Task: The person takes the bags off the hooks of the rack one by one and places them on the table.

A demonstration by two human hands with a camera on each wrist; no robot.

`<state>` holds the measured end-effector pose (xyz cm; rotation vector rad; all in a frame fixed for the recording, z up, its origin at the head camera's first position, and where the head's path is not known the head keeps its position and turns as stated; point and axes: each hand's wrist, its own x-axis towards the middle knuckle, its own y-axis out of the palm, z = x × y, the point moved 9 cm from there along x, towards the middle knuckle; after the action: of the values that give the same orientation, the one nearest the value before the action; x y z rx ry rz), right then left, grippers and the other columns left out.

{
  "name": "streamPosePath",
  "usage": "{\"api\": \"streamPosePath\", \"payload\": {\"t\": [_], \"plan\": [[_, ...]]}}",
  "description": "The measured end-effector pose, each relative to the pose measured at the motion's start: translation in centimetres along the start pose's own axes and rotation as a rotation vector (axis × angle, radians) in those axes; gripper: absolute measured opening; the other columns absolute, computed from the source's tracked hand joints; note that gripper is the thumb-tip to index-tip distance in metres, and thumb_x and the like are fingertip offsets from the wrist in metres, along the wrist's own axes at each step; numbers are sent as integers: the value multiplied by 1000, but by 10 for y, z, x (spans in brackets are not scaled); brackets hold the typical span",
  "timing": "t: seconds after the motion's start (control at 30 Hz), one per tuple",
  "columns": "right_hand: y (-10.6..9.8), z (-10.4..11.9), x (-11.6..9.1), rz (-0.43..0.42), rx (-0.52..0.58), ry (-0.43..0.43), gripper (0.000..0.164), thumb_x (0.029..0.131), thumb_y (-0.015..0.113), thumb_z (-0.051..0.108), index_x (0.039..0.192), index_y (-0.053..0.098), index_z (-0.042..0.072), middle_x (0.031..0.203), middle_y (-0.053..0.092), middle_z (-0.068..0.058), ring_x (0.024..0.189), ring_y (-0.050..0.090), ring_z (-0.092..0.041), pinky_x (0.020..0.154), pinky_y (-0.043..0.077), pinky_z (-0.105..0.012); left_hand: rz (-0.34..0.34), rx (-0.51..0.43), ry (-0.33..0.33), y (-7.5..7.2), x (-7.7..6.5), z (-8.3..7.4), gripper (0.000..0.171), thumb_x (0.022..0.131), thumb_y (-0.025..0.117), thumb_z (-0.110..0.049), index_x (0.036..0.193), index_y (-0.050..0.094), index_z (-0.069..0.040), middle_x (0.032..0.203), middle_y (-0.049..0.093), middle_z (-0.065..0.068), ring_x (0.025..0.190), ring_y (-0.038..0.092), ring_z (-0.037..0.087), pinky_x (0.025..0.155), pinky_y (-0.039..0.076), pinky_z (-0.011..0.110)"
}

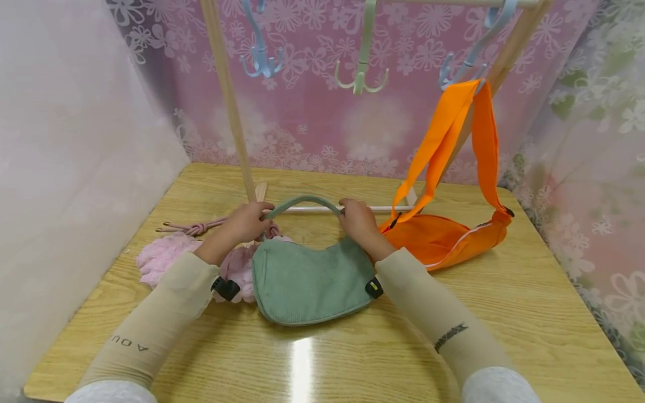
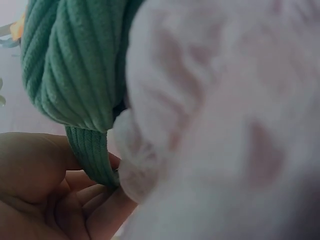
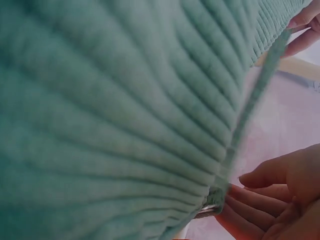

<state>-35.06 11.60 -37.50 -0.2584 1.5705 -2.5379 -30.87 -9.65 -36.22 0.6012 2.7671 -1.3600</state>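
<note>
You have three bags before you: one green corduroy shoulder bag (image 1: 314, 282), one orange bag (image 1: 453, 246) and, as far as your forearm lets you see, one fluffy pink bag (image 1: 163, 257). The green one is over the middle of the wooden table (image 1: 378, 364), its single strap (image 1: 304, 199) arched upward. Your left hand (image 1: 245, 224) pinches the strap's left end; your right hand (image 1: 359, 221) has its fingers at the other end, though you cannot tell whether they grip. Three hooks hang above: two blue hooks (image 1: 261, 59) and, between them, one pale green hook (image 1: 360, 78). The orange bag's strap loops over the right blue one, while its body lies on the table, just beside your right hand. Your left forearm crosses the pink bag, whose knotted drawcord (image 1: 199, 228) lies behind. Two wooden posts (image 1: 229, 95) and one low white bar (image 1: 383, 209) stand beyond your hands.
</note>
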Motion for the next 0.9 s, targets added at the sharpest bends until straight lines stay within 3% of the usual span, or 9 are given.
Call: {"api": "streamPosePath", "payload": {"t": [0.1,0.23,0.33,0.57,0.77,0.9], "plan": [[4,2,-1,34,1,1,39,93,53,3,132,58,-1,117,68,-16,102,66,-30,85,54,-45,-2,25,15,0,-1,-2,49,98,47,-3,145,38,6,119,63,28,78,68,23,57,53,27],[7,6,-2,67,2,3,41,92,55,5,132,58,0,117,68,-15,106,65,-30,86,53,-45,-9,48,39,0,-1,-5,45,99,47,-5,143,42,6,129,57,28,100,66,31,61,52,29],[8,9,-4,73,-11,-7,41,91,57,7,131,59,0,117,68,-15,107,64,-31,86,53,-45,-10,55,59,-1,-1,-8,43,100,48,-9,140,47,5,130,57,27,101,65,31,62,50,30],[10,12,-9,108,-1,-7,45,92,60,15,133,57,-1,124,65,-16,108,63,-31,88,52,-45,16,29,69,5,-2,-7,43,102,48,-16,139,48,6,117,65,24,79,64,20,57,48,29],[12,19,-15,170,-32,-40,52,95,59,25,141,49,3,133,59,-16,112,59,-33,100,44,-48,46,70,83,6,-7,-12,51,101,51,-20,147,39,0,135,52,27,102,60,29,74,49,37],[7,28,-21,192,10,-65,59,95,59,29,146,42,4,138,54,-19,121,54,-36,101,43,-50,48,96,89,4,-12,-17,56,101,52,-23,151,32,-6,143,45,26,114,56,33,84,48,44]]}}
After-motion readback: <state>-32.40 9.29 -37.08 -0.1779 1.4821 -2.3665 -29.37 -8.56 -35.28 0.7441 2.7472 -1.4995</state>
